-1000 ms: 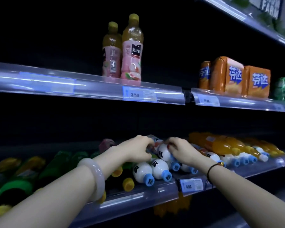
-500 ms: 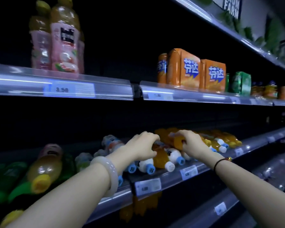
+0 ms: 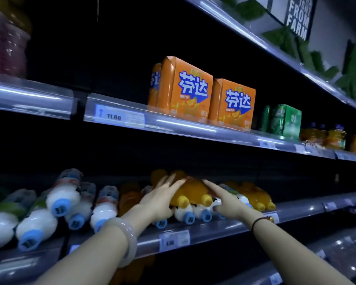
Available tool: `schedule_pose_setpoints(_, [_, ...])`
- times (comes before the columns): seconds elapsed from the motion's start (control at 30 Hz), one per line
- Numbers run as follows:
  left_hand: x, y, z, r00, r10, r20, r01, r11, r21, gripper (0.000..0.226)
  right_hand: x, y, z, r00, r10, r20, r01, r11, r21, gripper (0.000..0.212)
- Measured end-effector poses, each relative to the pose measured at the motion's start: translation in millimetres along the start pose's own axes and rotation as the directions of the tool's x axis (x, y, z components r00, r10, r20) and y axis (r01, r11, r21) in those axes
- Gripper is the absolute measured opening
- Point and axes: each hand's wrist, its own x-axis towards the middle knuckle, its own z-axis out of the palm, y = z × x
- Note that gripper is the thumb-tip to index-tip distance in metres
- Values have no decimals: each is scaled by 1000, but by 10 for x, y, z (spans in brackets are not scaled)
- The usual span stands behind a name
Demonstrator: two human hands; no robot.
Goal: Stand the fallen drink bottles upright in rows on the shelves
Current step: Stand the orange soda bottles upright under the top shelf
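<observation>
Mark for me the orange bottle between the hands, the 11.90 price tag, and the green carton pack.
orange bottle (image 3: 190,190), head view, on its body.
11.90 price tag (image 3: 119,118), head view, on its face.
green carton pack (image 3: 287,122), head view, on its front.

Orange bottles (image 3: 190,191) with yellow caps lay fallen on lower shelf (image 3: 214,231) — piled atop white bottles (image 3: 49,210) with blue caps, all on sides, caps toward shelf front — none upright.
</observation>
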Motion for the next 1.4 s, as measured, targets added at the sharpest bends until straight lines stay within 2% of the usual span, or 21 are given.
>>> schedule_pose_setpoints(0.13, [32, 5, 104, 998, -59, -15, 58, 998, -34, 89, 189, 104, 151, 998, -53, -23, 54, 998, 42, 105])
schedule_pose_setpoints(0.2, [35, 20, 115, 996, -82, -46, 79, 995, -64, 86, 272, 86, 254, 990, -117, -80, 125, 986, 108, 106])
schedule_pose_setpoints(0.27, [27, 37, 111, 994, -90, -69, 84, 993, -89, 81, 333, 80, 340, 976, -161, -146, 190, 959, 212, 98])
schedule_pose_setpoints(0.47, [-84, 0, 80, 986, -75, -148, 52, 987, -152, 69, 304, 37, 471, 887, -248, -390, 363, 896, 254, 74])
schedule_pose_setpoints(0.57, [-140, 50, -135, 960, -106, -260, 25, 955, -296, 69, 262, -123, 381, 854, -229, -466, 401, 862, 310, 71])
schedule_pose_setpoints(0.67, [-225, 148, -431, 922, -176, -346, -1, 889, -457, 69, 170, -275, 231, 838, -252, -485, 439, 838, 323, 65])
schedule_pose_setpoints(0.87, [-705, 230, -877, 917, -114, -383, -88, 877, -473, 58, -230, -659, 48, 821, -329, -466, 482, 837, 258, 57])
schedule_pose_setpoints(0.97, [-988, 239, -1142, 903, -141, -405, -101, 847, -521, 52, -446, -981, -85, 802, -364, -473, 512, 828, 230, 52])
schedule_pose_setpoints(1.17, [-1657, 126, -1719, 889, -182, -419, -122, 789, -603, 40, -878, -1857, -215, 786, -371, -495, 563, 760, 324, 41])
schedule_pose_setpoints(1.4, [-2770, -281, -2475, 844, -275, -461, -102, 761, -641, 30, -1377, -2992, 10, 797, -343, -497, 582, 657, 480, 37])
